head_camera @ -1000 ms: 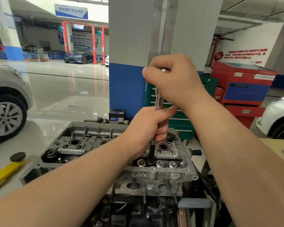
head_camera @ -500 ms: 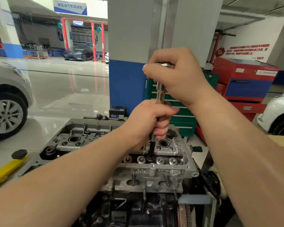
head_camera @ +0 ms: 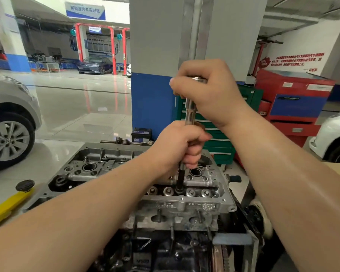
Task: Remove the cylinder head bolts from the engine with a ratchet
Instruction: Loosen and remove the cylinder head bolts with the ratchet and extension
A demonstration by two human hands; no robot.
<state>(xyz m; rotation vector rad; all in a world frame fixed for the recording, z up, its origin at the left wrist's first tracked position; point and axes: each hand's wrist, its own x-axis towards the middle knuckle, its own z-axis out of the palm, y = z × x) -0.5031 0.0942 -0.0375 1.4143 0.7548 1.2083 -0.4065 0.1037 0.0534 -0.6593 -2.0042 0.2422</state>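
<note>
A grey aluminium cylinder head sits on top of the dark engine block in front of me. A chrome ratchet with a long extension stands almost upright, its dark socket end down in a bolt hole near the head's front right. My right hand grips the ratchet's top end. My left hand is wrapped around the extension lower down, just above the head. The bolt itself is hidden under the socket.
A blue-and-grey pillar rises right behind the engine, with a green tool cabinet and red cabinets to its right. A silver car stands at the left, a white car at the right. A yellow jack arm lies at lower left.
Both hands stay on the ratchet and extension; the right hand has shifted slightly at the top of the tool. The view has tilted a little; the socket stays in the same hole.
</note>
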